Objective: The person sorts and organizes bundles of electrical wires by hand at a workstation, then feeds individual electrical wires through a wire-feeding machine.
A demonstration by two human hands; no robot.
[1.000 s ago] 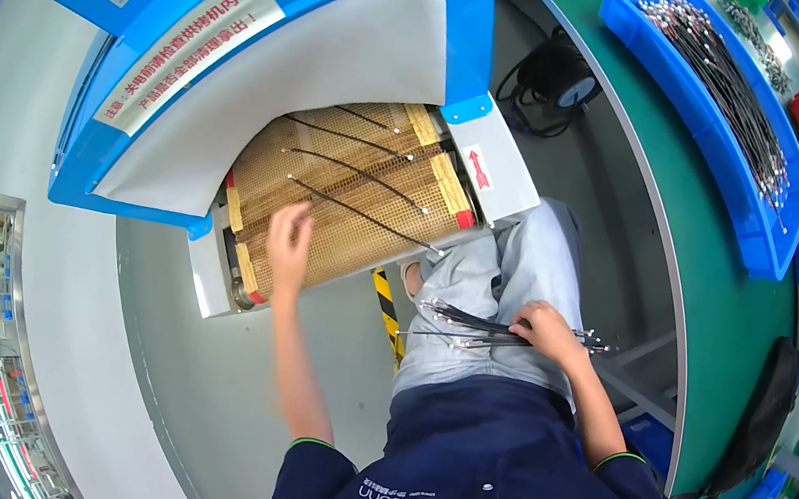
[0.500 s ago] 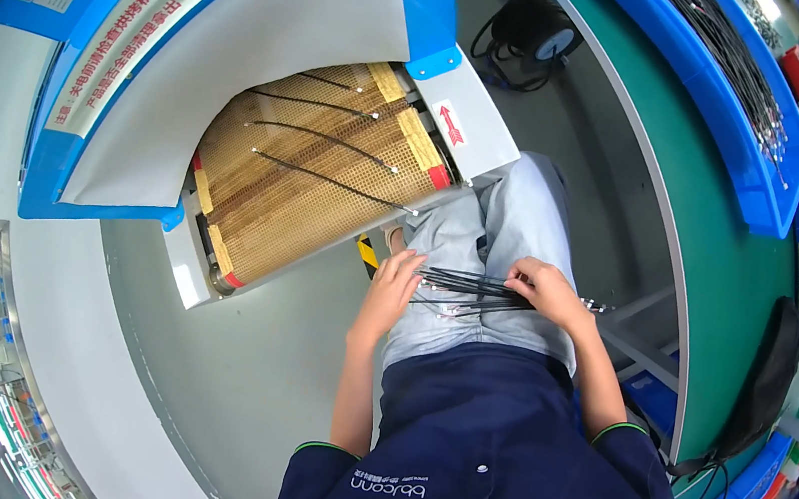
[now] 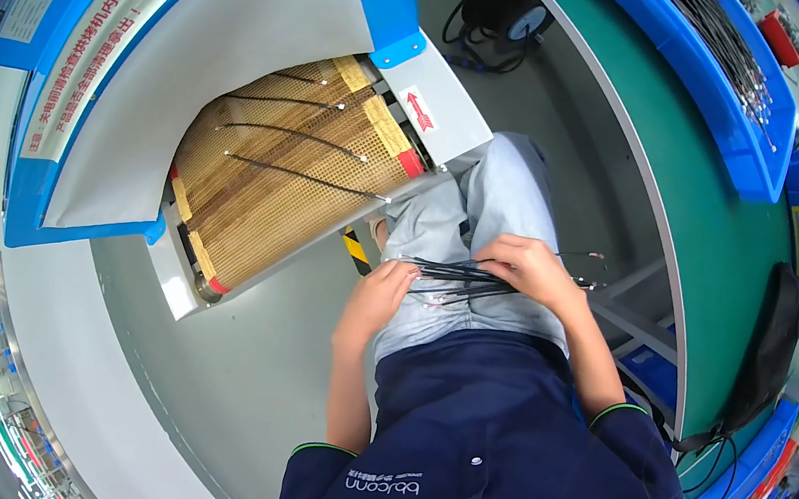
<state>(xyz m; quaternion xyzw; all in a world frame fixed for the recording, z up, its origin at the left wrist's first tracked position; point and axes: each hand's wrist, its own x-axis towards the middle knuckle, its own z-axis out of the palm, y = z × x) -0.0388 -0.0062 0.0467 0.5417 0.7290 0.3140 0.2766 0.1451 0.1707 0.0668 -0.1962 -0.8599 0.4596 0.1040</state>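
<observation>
A loose bundle of short black cables (image 3: 457,273) with small light-coloured end pieces lies across my lap. At its left end my left hand (image 3: 382,293) has its fingertips closed on the cable ends. My right hand (image 3: 524,266) grips the cables from above toward their right side, fingers bent round them. One cable end (image 3: 589,254) sticks out to the right of this hand, above the others. Several similar cables, among them the nearest one (image 3: 303,175), lie spaced apart on the brown mesh conveyor belt (image 3: 243,214) ahead of me to the left.
The belt comes out of a blue and white machine (image 3: 236,36) under a pale curtain. To my right curves a green-topped table (image 3: 669,154) with a blue bin (image 3: 751,144) of black cables and a black pouch (image 3: 767,358). A black cable reel (image 3: 502,11) stands on the floor.
The whole view has shifted slightly. My right hand has moved a little along the bundle, and a single cable end now stands apart to its right. The cables on the belt look about the same.
</observation>
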